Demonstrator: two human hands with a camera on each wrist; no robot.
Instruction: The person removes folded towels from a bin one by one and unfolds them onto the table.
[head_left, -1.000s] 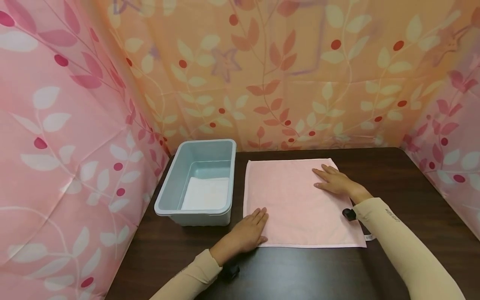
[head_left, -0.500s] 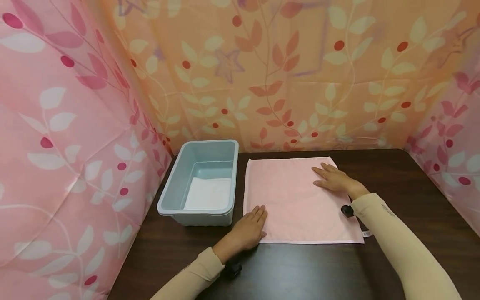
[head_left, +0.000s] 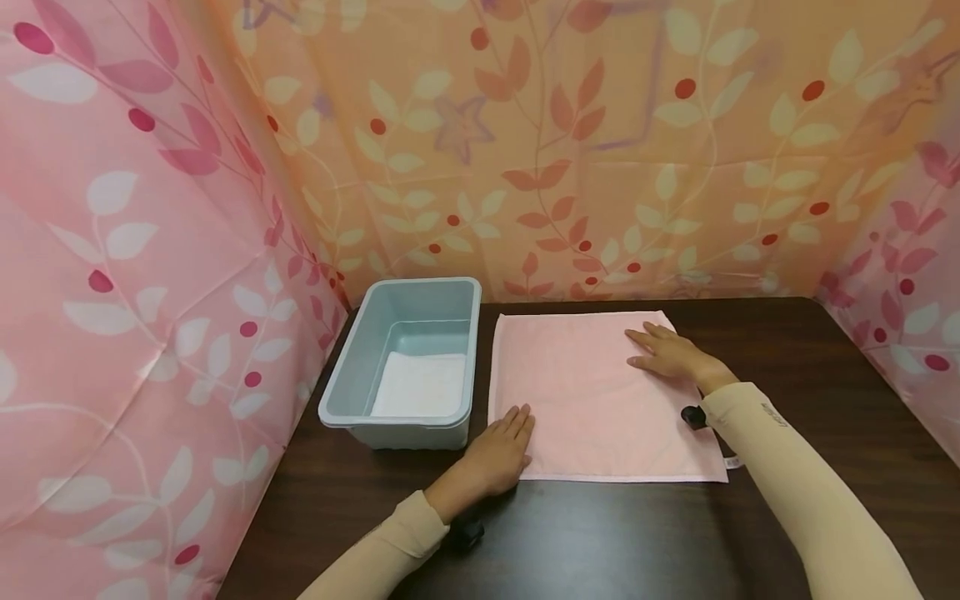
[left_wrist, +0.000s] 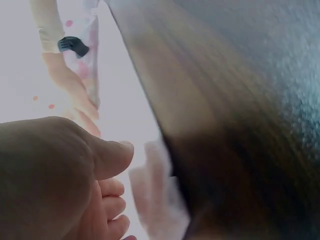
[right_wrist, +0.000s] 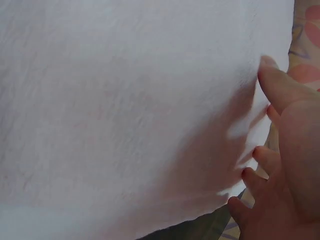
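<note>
pink cloth (head_left: 592,408), flat on dark table (head_left: 600,542) beside blue tub (head_left: 420,437). left hand (head_left: 498,454), fingers together, at near-left corner; right hand (head_left: 675,355), fingers spread, toward far-right corner, both seemingly pinning it smooth

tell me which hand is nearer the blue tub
Left. The left hand is at the near left corner of the pink cloth, just off the near right corner of the blue tub; the right hand is near the cloth's far right corner.
</note>
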